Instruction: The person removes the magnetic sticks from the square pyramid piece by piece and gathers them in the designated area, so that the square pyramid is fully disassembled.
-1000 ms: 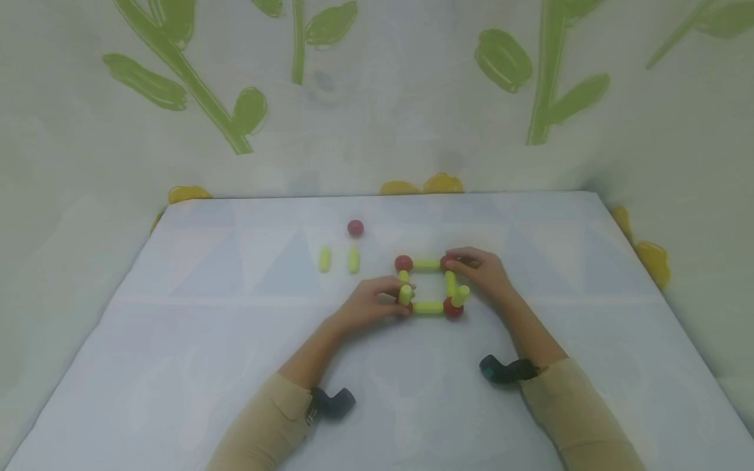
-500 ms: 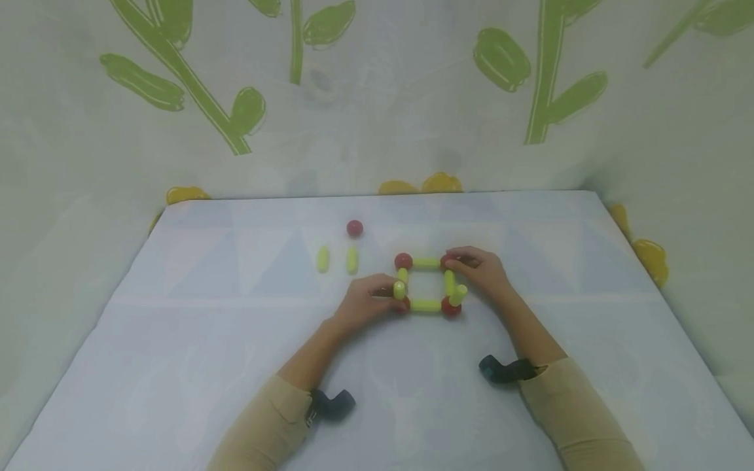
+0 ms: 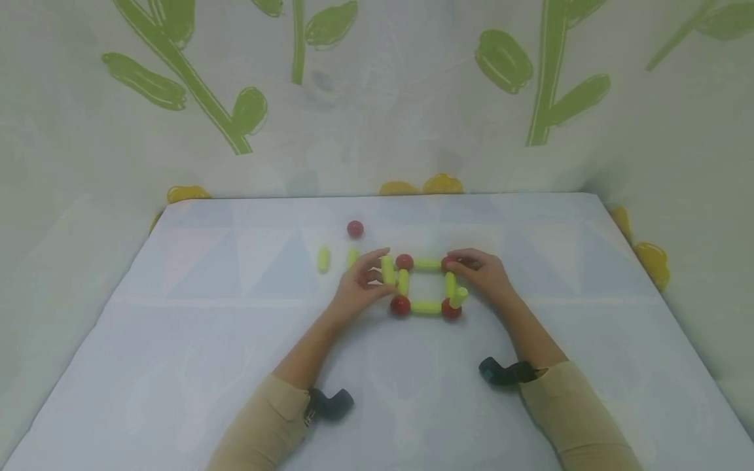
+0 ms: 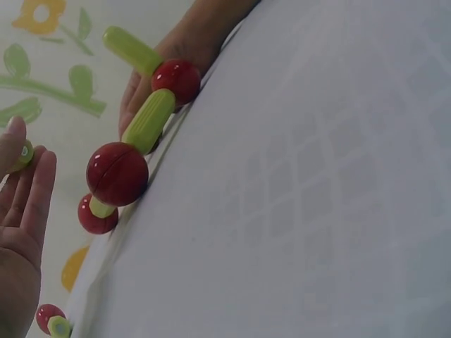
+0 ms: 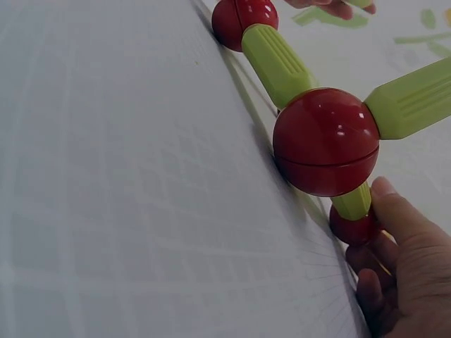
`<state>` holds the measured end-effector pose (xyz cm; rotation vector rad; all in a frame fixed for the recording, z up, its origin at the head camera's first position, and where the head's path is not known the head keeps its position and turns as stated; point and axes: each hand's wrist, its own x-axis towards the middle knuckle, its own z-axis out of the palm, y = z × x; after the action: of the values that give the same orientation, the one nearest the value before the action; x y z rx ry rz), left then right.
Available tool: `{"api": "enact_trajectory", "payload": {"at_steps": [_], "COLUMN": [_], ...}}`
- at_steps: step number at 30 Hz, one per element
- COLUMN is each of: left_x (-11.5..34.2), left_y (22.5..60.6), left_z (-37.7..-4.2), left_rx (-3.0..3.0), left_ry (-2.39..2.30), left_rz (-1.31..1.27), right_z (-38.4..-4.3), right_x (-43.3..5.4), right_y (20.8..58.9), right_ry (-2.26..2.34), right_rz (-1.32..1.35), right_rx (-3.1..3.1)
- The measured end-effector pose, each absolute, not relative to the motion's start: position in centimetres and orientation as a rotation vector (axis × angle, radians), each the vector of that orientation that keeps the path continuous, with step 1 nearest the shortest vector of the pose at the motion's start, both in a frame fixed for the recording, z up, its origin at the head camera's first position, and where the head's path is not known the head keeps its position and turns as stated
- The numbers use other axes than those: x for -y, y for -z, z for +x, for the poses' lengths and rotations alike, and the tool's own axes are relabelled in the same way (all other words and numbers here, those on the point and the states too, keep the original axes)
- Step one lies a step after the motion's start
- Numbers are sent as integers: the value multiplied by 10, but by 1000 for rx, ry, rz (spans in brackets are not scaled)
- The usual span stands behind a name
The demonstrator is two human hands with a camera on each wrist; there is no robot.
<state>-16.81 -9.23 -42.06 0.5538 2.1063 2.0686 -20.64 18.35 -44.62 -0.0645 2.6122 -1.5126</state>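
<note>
Four-sided and flat on the table, a frame of red balls and lime-green rods lies between the hands. My left hand [image 3: 355,288] holds a loose rod [image 3: 387,269] between thumb and fingers, just left of the frame. In the left wrist view only the rod's end [image 4: 26,153] shows between the fingers. At the front left corner, the red ball [image 3: 400,306] carries no upright rod. Another rod [image 3: 459,297] rises tilted from the front right ball [image 3: 451,309]. My right hand [image 3: 484,271] pinches the back right ball [image 5: 350,224], partly covering it.
Behind the left hand lie a loose red ball [image 3: 355,229] and two lime-green rods, one [image 3: 323,259] in full view and one [image 3: 352,256] partly hidden by the fingers. The white table [image 3: 235,366] meets a wall [image 3: 377,131] painted with green plants.
My left hand has pulled the upright rod off the front left ball and moved it left and away from me. The right hand stays on the back right ball.
</note>
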Motion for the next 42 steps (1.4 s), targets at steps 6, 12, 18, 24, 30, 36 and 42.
{"api": "enact_trajectory", "payload": {"at_steps": [6,12,18,24,30,36,42], "left_x": [97,104,123,145,173,204,234], "left_y": [420,418,416,413,415,416,417], "left_z": [-171,-173,-175,-180,-185,-193,-206], "left_rx": [-2129,-2229,-2341,-2394,-2400,-2495,-2693], "left_ry": [-1904,-1776,-1679,-1639,-1660,-1569,-1264], "left_rz": [383,316,415,461,462,395,271], "right_z": [-206,-205,-204,-204,-204,-205,-205], "right_x": [-183,-184,-183,-184,-184,-185,-184], "right_y": [444,444,443,442,443,443,443], "right_ry": [1517,1519,1533,1530,1531,1533,1524], "right_rz": [-74,-69,-69,-84,-82,-69,-52], "right_rx": [-2612,-2612,-2597,-2607,-2606,-2599,-2593]}}
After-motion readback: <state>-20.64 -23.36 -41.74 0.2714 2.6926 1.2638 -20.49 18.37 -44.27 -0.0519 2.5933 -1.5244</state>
